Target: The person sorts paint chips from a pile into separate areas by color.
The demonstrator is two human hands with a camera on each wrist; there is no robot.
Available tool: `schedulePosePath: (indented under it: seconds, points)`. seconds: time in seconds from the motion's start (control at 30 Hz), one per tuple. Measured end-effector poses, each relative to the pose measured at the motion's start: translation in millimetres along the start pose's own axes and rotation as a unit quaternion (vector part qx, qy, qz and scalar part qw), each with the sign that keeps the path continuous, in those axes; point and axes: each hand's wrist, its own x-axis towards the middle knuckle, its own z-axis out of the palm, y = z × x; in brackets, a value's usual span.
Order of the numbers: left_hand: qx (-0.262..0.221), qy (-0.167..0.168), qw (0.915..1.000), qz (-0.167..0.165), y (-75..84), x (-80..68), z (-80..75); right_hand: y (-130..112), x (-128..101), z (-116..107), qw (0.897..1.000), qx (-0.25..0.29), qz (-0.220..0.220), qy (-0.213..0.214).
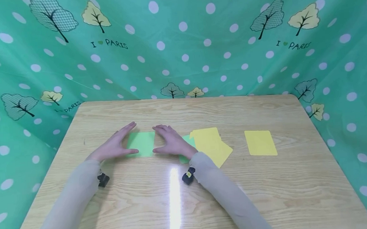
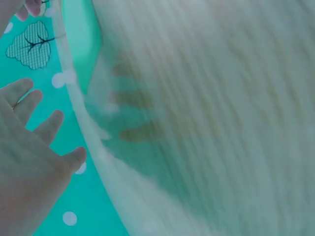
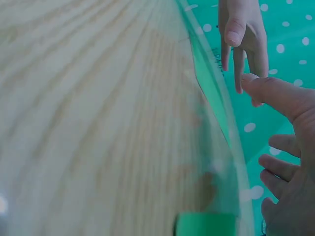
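A green square sheet lies flat on the wooden table, left of the middle. My left hand is at its left edge, thumb and fingers spread apart. At the opposite edge is my right hand, likewise with spread fingers. The left wrist view shows the left hand with its fingers loosely extended and holding nothing. Relaxed fingers of the right hand appear in the right wrist view, beside the green sheet. Whether either hand touches the sheet I cannot tell.
Overlapping yellow sheets lie right of my right hand, above another green sheet partly covered by my arm. Farther right lies a single yellow square. A green polka-dot cloth hangs around the table.
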Motion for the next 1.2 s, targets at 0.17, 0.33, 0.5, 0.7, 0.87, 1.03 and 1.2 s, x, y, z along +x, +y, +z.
schedulePosePath:
  seconds: [0.17,0.33,0.5,0.7,0.87,1.03,1.2]
  points:
    - [-0.007,0.005,0.9998,0.016,5.1,8.8,2.7,6,-9,-12,0.999,0.020,0.014,0.021]
    - [-0.017,-0.006,0.9996,0.023,11.0,17.2,6.6,12,-17,-22,0.999,0.036,0.023,0.033]
    - [-0.025,-0.009,0.9990,0.036,20.2,26.8,11.8,20,-28,-32,0.997,0.055,0.038,0.045]
    - [-0.025,-0.020,0.9986,0.042,29.1,37.0,19.8,34,-44,-43,0.995,0.064,0.052,0.058]
    - [-0.027,-0.029,0.9977,0.055,37.7,43.3,25.3,46,-57,-54,0.994,0.066,0.053,0.068]
    - [-0.021,-0.034,0.9965,0.074,45.5,50.3,33.7,57,-70,-64,0.995,0.061,0.048,0.066]
    - [-0.006,-0.032,0.9954,0.090,56.3,56.6,43.8,66,-84,-72,0.995,0.059,0.038,0.066]
